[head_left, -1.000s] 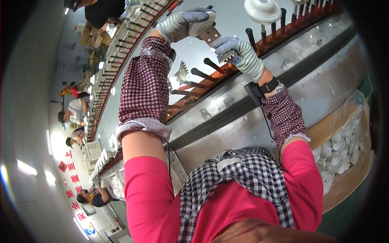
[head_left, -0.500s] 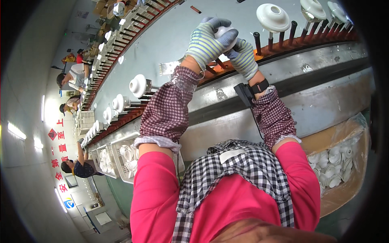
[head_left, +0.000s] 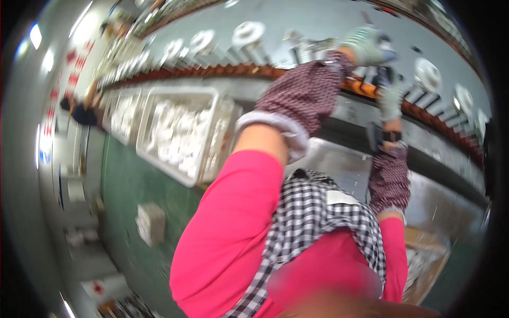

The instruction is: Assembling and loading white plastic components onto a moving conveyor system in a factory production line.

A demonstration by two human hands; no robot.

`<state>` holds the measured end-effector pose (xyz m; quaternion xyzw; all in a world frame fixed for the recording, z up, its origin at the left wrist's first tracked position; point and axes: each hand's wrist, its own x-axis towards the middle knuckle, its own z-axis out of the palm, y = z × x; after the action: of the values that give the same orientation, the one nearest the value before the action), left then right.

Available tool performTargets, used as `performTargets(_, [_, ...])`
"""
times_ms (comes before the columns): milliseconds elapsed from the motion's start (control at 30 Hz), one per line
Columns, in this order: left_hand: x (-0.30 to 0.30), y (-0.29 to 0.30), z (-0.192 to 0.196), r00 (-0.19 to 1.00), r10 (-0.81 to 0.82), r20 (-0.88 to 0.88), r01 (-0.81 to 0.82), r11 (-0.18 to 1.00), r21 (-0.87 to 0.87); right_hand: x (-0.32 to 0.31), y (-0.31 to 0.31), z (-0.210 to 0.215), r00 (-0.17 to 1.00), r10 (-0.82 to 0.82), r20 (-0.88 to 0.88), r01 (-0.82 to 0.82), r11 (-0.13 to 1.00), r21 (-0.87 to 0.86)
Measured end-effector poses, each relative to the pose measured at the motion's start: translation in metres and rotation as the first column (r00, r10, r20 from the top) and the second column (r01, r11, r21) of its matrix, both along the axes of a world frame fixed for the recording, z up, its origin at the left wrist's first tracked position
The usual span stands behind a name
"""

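Observation:
My left hand (head_left: 366, 46), in a striped knit glove, reaches over the far side of the conveyor's orange-brown strip. Motion smears its fingers, and whether they hold anything does not show. Just below and to the right, my gloved right hand (head_left: 391, 98) is at the strip, its fingertips next to a dark upright post (head_left: 384, 76); its grip is blurred too. A white round ceramic-looking piece (head_left: 427, 75) sits on posts to the right of my hands. Another white piece (head_left: 249, 34) stands on posts to their left.
A metal ledge (head_left: 339, 108) runs along the conveyor's near side. At left, a white plastic crate (head_left: 159, 165) holds many white pieces. An open carton (head_left: 432, 238) stands at lower right. One co-worker (head_left: 85, 114) is at the far left, and a pale block-shaped stack (head_left: 151, 223) rests on the green floor.
The view has swung left, showing more of the crates and floor. Both hands were together around a white round piece; now they are slightly apart, and that piece is not discernible.

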<state>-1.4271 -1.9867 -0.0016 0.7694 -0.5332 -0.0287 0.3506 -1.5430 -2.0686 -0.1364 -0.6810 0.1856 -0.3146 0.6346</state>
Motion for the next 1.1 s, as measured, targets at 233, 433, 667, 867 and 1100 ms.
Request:
performTargets(233, [0.006,0.136,-0.015,0.986,0.161,-0.05,-0.166,0.98,-0.111,-0.037,0.058,0.01,0.996,0.092,-0.004,-0.092,0.99,-0.105])
performTargets(433, [0.043,0.355,-0.031,0.96,0.244,0.136,-0.239,0.97,-0.053,-0.111,0.086,-0.053,0.945,0.005,-0.326,0.02,0.997,0.072])
performTargets(667, [0.101,0.578,-0.125,0.823,0.216,0.525,-0.567,0.252,0.784,-0.123,0.109,-0.05,0.867,0.009,-0.498,-0.007,1.0,0.006])
performTargets(867, [0.095,0.527,-0.091,0.699,0.535,0.475,-0.707,0.413,0.574,-0.086,0.128,-0.014,0.879,0.141,-0.456,-0.266,0.938,-0.224])
performTargets(1100, [0.021,0.36,-0.024,0.928,0.372,0.027,-0.371,0.916,0.151,-0.061,0.184,0.079,0.929,0.285,-0.238,-0.36,0.844,-0.397])
